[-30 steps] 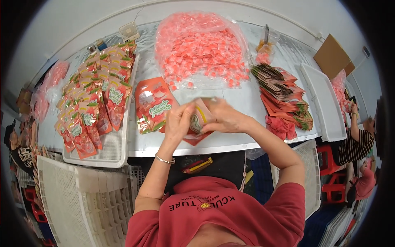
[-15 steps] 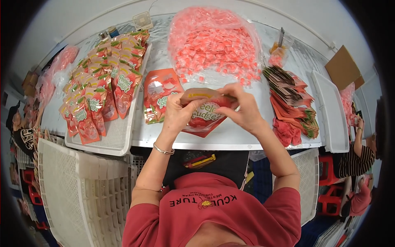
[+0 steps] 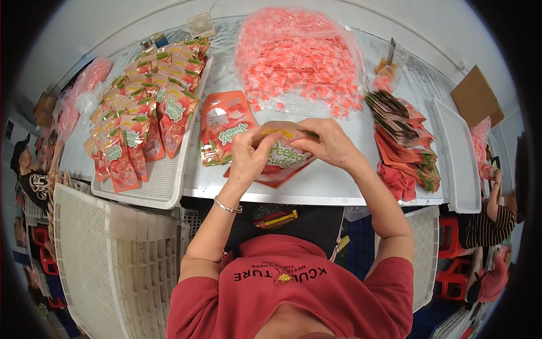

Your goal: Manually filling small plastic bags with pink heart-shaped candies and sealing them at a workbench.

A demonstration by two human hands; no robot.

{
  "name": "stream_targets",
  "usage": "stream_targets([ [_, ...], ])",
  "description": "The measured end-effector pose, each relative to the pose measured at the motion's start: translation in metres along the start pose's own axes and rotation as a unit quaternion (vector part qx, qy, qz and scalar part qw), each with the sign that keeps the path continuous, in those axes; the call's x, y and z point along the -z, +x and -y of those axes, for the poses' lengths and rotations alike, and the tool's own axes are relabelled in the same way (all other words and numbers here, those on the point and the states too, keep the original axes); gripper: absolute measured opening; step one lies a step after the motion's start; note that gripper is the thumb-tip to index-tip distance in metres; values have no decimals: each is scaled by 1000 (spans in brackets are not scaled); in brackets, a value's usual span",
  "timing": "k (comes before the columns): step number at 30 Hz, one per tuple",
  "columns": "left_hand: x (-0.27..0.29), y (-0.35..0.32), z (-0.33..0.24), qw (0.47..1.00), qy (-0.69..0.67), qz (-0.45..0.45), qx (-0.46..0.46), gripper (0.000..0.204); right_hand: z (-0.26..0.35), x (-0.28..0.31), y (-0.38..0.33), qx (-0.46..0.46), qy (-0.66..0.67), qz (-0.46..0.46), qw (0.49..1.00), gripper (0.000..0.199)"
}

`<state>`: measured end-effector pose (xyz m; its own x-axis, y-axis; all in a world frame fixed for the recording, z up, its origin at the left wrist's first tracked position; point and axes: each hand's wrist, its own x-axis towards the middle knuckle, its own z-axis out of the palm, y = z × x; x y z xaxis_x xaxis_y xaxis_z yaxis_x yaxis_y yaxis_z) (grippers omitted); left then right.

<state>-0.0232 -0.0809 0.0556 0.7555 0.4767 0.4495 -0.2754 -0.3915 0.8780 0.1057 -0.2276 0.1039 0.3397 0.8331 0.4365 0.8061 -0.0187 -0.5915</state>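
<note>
While both hands grip one pouch:
left hand (image 3: 247,153): pinching pouch (image 3: 282,155) top edge
right hand (image 3: 327,144): pinching same edge
left of hands: tray (image 3: 164,189) of filled pouches (image 3: 144,121), many done
right of hands: stack of flat pouches (image 3: 403,138), many left
beyond hands: big candy bag (image 3: 302,59), well stocked

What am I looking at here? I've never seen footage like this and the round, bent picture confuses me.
The picture comes from a wide-angle camera worn on a person's head, looking down, which is why straight edges curve. There is no machine: the left hand and right hand belong to the wearer, in a red shirt. Together they hold a red snack pouch by its top edge over a metal table. On the table lie a big clear bag of pink sweets, another pouch lying flat, a white tray covered with filled pouches on the left, and a stack of empty pouches on the right. Another person sits at the far right edge.
</note>
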Motion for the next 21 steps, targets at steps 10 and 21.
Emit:
stream_targets([
  [10,7,-1,-7,998,-55,-8,23,18,1,-1,5,-74,24,70,994,13],
  [21,44,-20,-1,978,-141,-102,116,15,0,-11,14,-98,106,77,987,15],
])
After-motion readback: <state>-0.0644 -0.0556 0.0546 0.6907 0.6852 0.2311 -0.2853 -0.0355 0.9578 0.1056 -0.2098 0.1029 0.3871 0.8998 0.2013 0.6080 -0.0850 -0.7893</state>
